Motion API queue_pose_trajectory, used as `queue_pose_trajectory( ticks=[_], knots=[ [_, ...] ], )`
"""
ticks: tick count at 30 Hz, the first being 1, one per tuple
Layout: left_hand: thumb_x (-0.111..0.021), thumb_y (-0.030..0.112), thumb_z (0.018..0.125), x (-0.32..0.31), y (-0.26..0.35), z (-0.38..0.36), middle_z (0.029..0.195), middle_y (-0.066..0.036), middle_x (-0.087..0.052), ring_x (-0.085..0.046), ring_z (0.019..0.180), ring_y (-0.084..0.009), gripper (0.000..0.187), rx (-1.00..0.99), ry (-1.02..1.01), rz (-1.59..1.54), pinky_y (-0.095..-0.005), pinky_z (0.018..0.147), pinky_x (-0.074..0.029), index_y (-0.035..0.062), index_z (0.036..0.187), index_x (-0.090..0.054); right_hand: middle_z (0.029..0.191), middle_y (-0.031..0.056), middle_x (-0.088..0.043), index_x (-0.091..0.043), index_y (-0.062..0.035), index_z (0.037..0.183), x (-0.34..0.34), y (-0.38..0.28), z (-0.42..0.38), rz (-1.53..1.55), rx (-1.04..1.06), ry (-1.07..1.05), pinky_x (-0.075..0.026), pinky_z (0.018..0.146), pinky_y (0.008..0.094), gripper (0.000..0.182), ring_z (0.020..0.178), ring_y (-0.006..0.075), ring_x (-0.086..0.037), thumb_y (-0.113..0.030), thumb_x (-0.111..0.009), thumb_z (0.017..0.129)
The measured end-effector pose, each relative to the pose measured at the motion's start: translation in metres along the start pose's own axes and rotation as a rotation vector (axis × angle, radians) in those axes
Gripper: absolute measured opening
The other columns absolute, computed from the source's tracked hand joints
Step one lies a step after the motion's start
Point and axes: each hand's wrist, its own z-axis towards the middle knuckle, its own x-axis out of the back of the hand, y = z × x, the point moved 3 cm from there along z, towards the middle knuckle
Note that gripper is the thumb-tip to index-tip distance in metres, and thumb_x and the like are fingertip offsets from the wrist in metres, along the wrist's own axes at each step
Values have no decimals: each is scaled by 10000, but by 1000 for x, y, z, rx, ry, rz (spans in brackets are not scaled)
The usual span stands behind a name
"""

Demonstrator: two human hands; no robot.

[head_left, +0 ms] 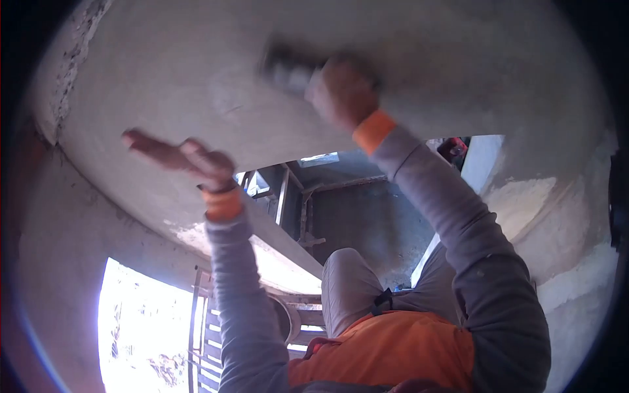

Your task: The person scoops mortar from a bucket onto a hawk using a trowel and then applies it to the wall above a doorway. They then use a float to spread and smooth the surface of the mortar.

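My right hand [344, 93] is closed around a dark hand float [288, 69], smeared by motion, with a paler grey patch on it. The float overlaps the grey plastered surface [216, 72] that fills the top of the view. Lower and to the left, my left hand [187, 159] is raised in front of the same plaster. Its fingers are stretched out and nothing is in them. Both arms wear grey sleeves with orange cuffs.
Below the plaster edge, an opening shows a lower room with a dark wall [360, 216] and upright posts [283, 196]. Bright daylight enters through an opening [144, 327] at lower left, beside a slatted wooden frame [206, 347]. Rough, broken plaster [69, 72] runs along the upper left.
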Motion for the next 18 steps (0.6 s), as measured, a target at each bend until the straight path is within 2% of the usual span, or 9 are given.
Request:
queue_pose_trajectory(
  ticks=[1,2,4,6,10,12,15,16,18],
  knots=[
    [-358,383,1000,-12,10,0,1558,-190,-91,-119,1439,-343,696,-13,-3,-40,-487,1177,-100,14,1492,-32,930,116,-617,-678,-100,942,-15,-18,-33,143,409,510,-501,633,430,241,745,306,-608,-280,-701,783],
    [-375,392,994,-19,18,0,1554,-207,-89,-117,1439,-353,715,-26,-4,-72,-490,1174,-98,9,1491,-32,911,130,-616,-676,-85,947,-32,-6,-41,226,369,360,-502,631,425,250,732,302,-605,-270,-704,781],
    [-447,400,966,-14,24,-13,1549,-227,-92,-114,1436,-377,781,3,-53,-139,-495,1165,-86,-6,1488,-32,917,138,-639,-688,-75,959,-17,69,-48,148,283,282,-503,663,412,236,759,295,-622,-266,-653,827],
    [-537,376,921,9,11,-35,1546,-238,-108,-107,1437,-392,832,116,-123,-169,-508,1155,-68,-4,1491,-64,923,146,-661,-701,-64,971,18,173,-56,45,142,320,-504,695,399,243,785,288,-638,-263,-603,873],
    [-609,320,864,31,-22,-71,1531,-265,-143,-124,1430,-415,843,374,-345,137,-549,1135,-65,-6,1484,-140,945,161,-691,-712,-46,1002,61,354,-43,-92,-172,414,-503,754,382,294,845,287,-655,-270,-531,941],
    [-633,324,846,12,-31,-87,1528,-272,-141,-125,1425,-428,870,479,-395,196,-572,1128,-73,-17,1478,-142,973,168,-680,-697,-43,1028,74,399,-7,-136,-226,466,-496,777,388,308,884,306,-641,-292,-538,939],
    [-581,446,853,-34,-14,-106,1527,-281,-126,-89,1426,-439,880,584,-527,103,-594,1122,-63,-33,1464,-165,1015,178,-665,-675,-38,1066,93,405,59,-155,-280,526,-486,812,396,339,942,334,-620,-325,-549,938],
    [-551,493,857,-54,-7,-114,1527,-283,-121,-80,1428,-437,885,591,-587,58,-596,1123,-55,-39,1458,-179,1029,181,-660,-668,-36,1079,96,387,80,-150,-284,543,-483,823,399,352,961,343,-613,-336,-553,937],
    [-516,545,865,-86,24,-118,1522,-279,-143,-81,1432,-423,878,549,-517,257,-598,1121,-71,-38,1450,-218,1057,188,-650,-653,-32,1105,90,288,111,-127,-170,574,-477,846,405,379,1000,362,-599,-358,-560,936]
  ],
)
